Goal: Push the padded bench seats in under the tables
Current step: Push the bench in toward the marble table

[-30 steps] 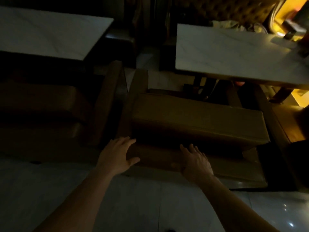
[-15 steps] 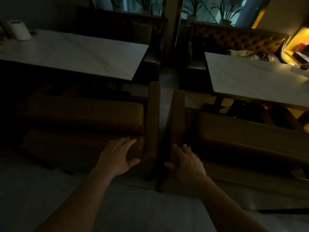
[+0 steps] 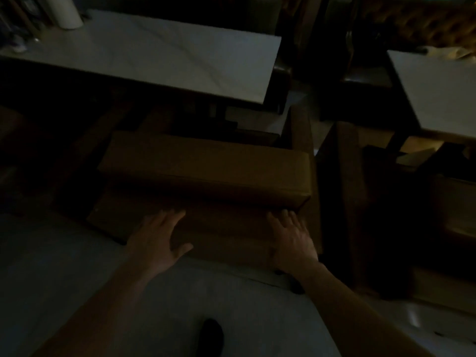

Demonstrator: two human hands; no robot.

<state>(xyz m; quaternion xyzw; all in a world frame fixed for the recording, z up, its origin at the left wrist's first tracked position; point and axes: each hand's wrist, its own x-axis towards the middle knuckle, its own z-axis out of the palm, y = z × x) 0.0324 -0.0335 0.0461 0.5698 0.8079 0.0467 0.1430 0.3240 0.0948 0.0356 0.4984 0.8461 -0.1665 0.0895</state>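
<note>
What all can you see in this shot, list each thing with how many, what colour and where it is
Tables: two, pale marble tops, one upper left, one at right edge.
Bench: one, brown padded, centre, in front of the left table, near side under both hands.
Second bench: one, brown, right of the first, only partly visible.
Booth seat: one, tufted brown, top right.
White container: one, on the left table's far corner.
Floor: pale tile, bottom.
Shoe: one, dark, bottom centre.
Left hand: fingers straight, flat on the bench's near side.
Right hand: fingers straight, flat on it near its right end.
</note>
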